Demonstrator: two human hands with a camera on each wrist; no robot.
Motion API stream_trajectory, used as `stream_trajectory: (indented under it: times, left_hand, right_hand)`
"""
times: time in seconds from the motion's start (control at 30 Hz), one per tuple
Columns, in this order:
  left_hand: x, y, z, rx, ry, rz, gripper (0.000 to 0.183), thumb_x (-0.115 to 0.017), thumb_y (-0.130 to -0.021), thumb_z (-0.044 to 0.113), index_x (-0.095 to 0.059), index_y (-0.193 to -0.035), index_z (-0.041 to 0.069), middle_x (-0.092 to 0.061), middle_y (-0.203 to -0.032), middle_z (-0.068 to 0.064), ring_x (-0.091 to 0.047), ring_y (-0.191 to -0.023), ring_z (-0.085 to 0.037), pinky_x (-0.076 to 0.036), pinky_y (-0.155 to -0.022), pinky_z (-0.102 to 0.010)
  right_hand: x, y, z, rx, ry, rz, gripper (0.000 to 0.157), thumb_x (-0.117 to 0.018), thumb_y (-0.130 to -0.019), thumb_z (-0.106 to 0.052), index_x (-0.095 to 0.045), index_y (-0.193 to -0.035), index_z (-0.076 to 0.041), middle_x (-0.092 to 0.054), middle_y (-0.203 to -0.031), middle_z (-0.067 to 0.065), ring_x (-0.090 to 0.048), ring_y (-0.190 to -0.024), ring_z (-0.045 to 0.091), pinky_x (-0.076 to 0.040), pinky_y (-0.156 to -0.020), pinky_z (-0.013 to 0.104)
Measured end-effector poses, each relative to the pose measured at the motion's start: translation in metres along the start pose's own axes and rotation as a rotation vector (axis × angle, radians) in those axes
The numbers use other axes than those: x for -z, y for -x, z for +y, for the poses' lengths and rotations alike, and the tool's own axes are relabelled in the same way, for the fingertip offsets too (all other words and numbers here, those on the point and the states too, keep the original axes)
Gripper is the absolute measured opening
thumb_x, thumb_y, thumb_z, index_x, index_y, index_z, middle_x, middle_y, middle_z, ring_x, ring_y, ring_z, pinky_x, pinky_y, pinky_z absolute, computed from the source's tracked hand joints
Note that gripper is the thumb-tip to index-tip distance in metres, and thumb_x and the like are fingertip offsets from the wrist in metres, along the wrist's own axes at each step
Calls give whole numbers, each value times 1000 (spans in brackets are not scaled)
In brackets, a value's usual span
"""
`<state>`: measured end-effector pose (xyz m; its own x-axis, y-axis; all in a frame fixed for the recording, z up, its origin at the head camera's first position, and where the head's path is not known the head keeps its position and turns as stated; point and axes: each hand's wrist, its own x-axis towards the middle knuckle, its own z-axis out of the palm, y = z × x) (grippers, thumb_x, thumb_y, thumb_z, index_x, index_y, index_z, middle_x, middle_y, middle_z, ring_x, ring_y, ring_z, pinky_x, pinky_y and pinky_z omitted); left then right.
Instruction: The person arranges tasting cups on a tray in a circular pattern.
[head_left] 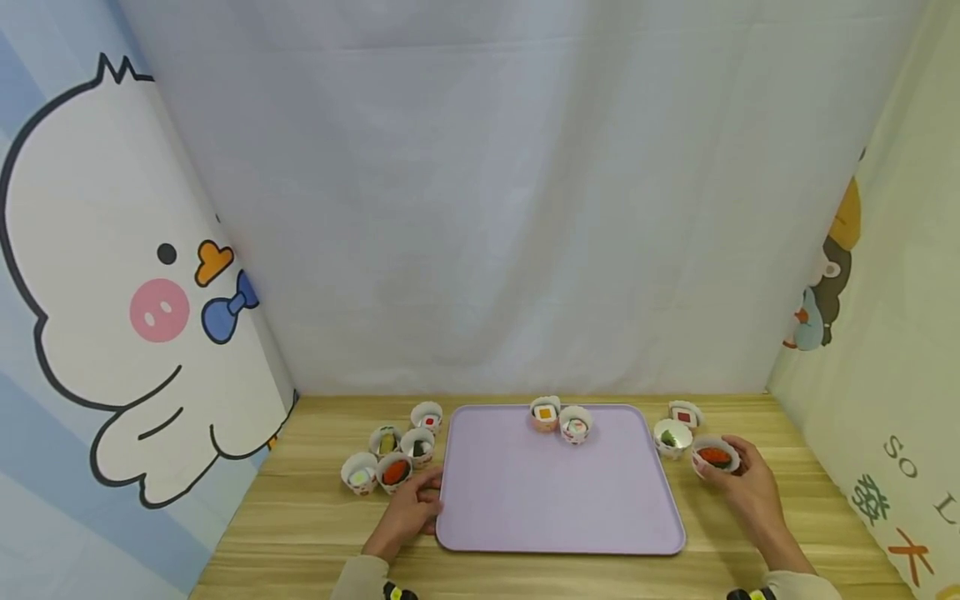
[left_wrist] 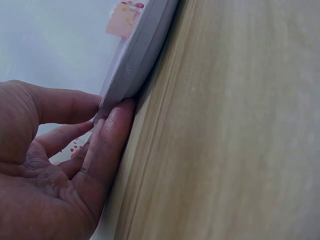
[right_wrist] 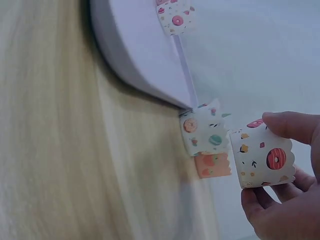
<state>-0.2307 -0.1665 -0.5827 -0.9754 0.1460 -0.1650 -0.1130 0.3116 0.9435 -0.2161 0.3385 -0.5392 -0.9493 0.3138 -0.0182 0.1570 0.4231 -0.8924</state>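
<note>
A pale lilac tray lies on the wooden table. My left hand is at its left edge; in the left wrist view, the thumb and fingers pinch the tray's rim. On the right, my right hand holds a scalloped paper cup printed with doughnuts, gripping it between thumb and fingers. Inside that cup, the head view shows an orange-red topped sushi piece. At the tray's back edge stand a cup with a yellow-orange centred piece and another with a pale roll.
Left of the tray stand several paper cups, including one with a red-topped piece and one with a pale green-centred piece. Beyond the held cup are a cup with green food and one with a dark red square. A white curtain hangs behind.
</note>
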Motion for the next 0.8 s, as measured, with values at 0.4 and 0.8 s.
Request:
stream_trajectory:
  times: [0.4, 0.8]
  left_hand:
    - [0, 0, 1, 9, -2, -13, 61, -59, -84, -6, -46, -143, -1, -56, -124, -21, -60, -89, -17, -58, -57, -36]
    - [2, -1, -1, 10, 8, -15, 60, -60, -84, -6, -47, -143, 0, -56, -124, -21, -61, -88, -16, -58, -56, -36]
  right_hand:
    - [-11, 6, -28, 112, -59, -43, 74, -76, -86, -21, -36, -144, 1, -56, -129, 1, -45, -92, -21, -45, -76, 3]
    - [-36, 4, -42, 108, -102, -123, 74, -74, -88, -18, -33, -147, -2, -44, -148, 22, -43, -94, -19, -44, -79, 2]
